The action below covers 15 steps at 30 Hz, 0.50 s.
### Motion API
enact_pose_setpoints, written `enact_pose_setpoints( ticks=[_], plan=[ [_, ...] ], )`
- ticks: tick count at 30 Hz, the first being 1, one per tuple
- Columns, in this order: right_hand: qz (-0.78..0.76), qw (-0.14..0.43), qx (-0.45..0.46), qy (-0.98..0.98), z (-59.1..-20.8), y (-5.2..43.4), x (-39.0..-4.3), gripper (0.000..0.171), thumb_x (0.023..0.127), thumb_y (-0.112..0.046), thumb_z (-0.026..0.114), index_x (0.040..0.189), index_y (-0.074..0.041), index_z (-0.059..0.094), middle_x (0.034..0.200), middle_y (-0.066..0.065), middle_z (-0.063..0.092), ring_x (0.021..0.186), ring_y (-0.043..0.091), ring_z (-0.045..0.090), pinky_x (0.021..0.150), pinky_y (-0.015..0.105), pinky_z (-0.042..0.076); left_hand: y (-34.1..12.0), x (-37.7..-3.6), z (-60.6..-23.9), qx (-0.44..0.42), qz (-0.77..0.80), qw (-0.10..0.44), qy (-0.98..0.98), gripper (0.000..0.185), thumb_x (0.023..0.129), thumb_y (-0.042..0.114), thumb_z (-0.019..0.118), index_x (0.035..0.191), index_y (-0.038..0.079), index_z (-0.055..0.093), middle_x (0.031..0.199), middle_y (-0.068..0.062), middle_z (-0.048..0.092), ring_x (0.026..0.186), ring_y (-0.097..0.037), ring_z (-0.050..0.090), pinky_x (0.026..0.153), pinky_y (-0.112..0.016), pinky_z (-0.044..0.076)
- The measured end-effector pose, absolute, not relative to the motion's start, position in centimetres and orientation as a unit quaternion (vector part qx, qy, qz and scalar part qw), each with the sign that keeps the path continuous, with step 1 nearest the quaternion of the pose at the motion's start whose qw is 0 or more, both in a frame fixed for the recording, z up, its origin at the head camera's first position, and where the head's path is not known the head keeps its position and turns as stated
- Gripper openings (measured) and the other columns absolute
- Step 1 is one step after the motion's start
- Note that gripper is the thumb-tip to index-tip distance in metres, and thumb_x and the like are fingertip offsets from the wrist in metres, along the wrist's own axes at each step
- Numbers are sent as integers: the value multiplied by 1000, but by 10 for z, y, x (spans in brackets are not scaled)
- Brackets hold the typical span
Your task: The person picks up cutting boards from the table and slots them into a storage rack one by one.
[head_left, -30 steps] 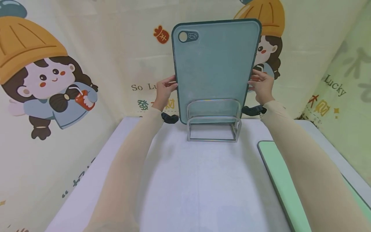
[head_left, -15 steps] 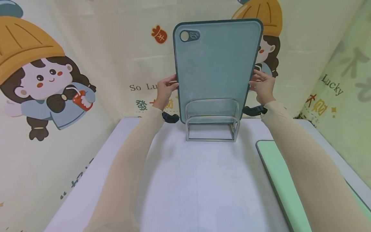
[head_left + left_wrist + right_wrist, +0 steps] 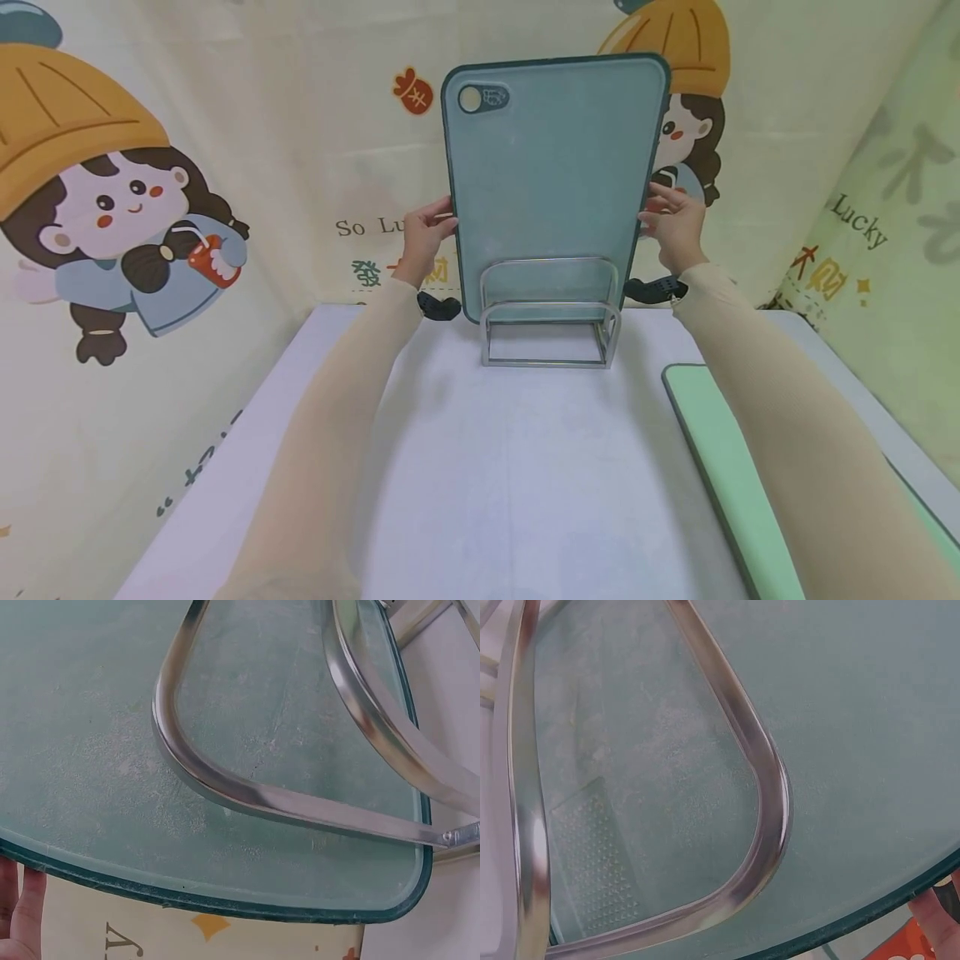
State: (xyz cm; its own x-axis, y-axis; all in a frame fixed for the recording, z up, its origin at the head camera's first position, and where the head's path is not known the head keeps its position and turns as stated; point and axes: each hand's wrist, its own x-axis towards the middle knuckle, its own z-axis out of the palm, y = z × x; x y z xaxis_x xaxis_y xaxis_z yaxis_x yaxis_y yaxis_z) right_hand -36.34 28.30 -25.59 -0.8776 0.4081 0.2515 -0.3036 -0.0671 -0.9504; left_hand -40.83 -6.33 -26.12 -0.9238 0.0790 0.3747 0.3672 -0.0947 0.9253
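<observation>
A teal cutting board with a dark green rim stands upright in a chrome wire rack at the far end of the white table. My left hand grips its left edge and my right hand grips its right edge, both at mid height. The board leans slightly left, with a round hole at its top left corner. Up close, the left wrist view fills with the board and the rack's hoop. The right wrist view likewise shows the board behind a chrome hoop.
A second, light green board lies flat at the table's right edge, under my right forearm. Cartoon-printed cloth hangs behind and along both sides of the table. Black wrist straps sit near the rack's base.
The board's top has tipped a little to the left and sunk slightly in the rack. Both hands keep their hold on its edges.
</observation>
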Motion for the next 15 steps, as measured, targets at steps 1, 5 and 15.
enact_pose_setpoints(
  ticks=[1,5,15],
  plan=[
    [728,244,-40,-640,-257,283,-364,50,84,15,56,126,-11,60,89,-1,57,71,8,59,57,16,55,-64,-408,-262,-167,-720,100,-666,39,89,-5,56,127,3,57,119,-18,61,89,-12,61,95,-32,51],
    [721,244,-42,-648,-259,282,-366,49,85,13,56,126,-13,61,90,-2,58,74,9,59,57,14,54,-65,-407,-263,-163,-718,100,-669,39,89,-4,56,128,4,57,121,-18,61,90,-13,61,96,-33,50],
    [701,239,-64,-669,-259,280,-370,48,89,6,55,129,-19,59,99,-4,55,89,10,57,100,42,46,-61,-407,-259,-144,-716,85,-678,42,91,-4,54,131,6,54,124,-17,58,98,-15,59,97,-32,50]
  ],
)
